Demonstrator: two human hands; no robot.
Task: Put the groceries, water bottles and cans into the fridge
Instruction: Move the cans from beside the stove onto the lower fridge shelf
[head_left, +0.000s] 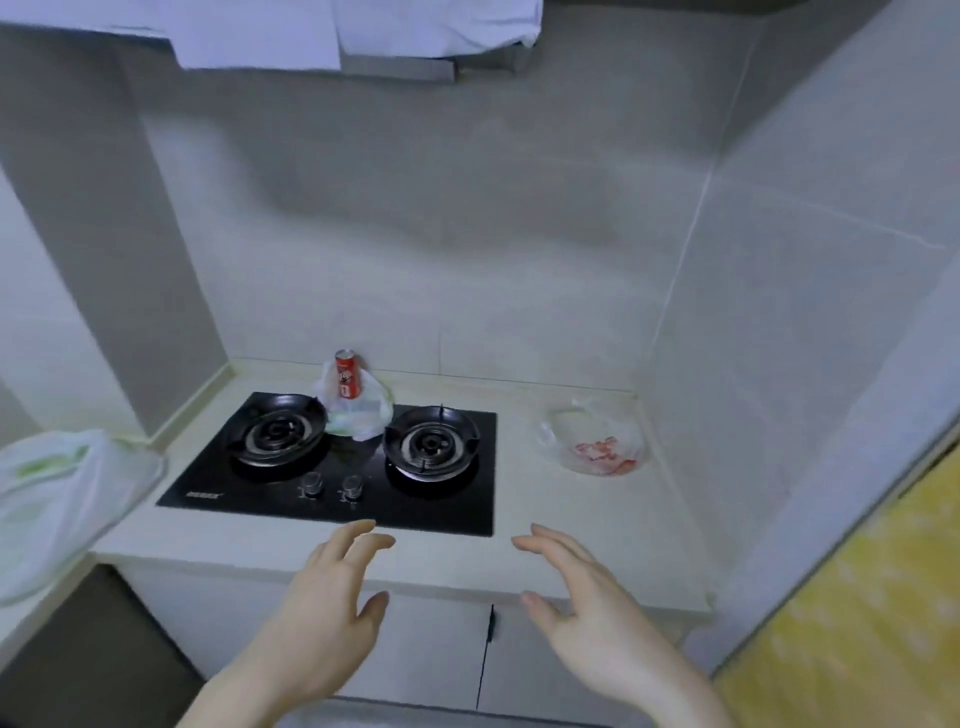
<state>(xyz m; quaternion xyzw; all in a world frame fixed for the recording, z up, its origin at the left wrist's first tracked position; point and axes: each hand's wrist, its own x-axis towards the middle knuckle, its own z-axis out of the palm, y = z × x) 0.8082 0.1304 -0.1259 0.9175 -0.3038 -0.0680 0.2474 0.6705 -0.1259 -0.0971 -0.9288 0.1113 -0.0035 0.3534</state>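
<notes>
At the far left edge, a white plastic bag (62, 499) with green print lies on the table (524, 551), partly cut off by the frame. Next comes the black two-burner gas hob (363, 499), set into the table, with two knobs (332, 486) at its front. Behind the hob, between the two burners, a second white bag (363, 415) sits crumpled, and a red can (347, 374) stands upright in or against it, close to the tiled back wall (467, 234). Right of the hob, near the corner, a clear plastic bag (597, 441) lies flat with something red inside; the view is too blurred to say what it is.

Both hands hover over the front edge of the table, apart from every item. The left hand (332, 587) is released, fingers loosely spread and holding nothing, just short of the hob's front edge. The right hand (587, 608) is likewise released and empty, fingers extended, palm turned inward. The hob lies between the hands and the can. At the far right, a yellow patterned surface (857, 597) fills the lower corner.
</notes>
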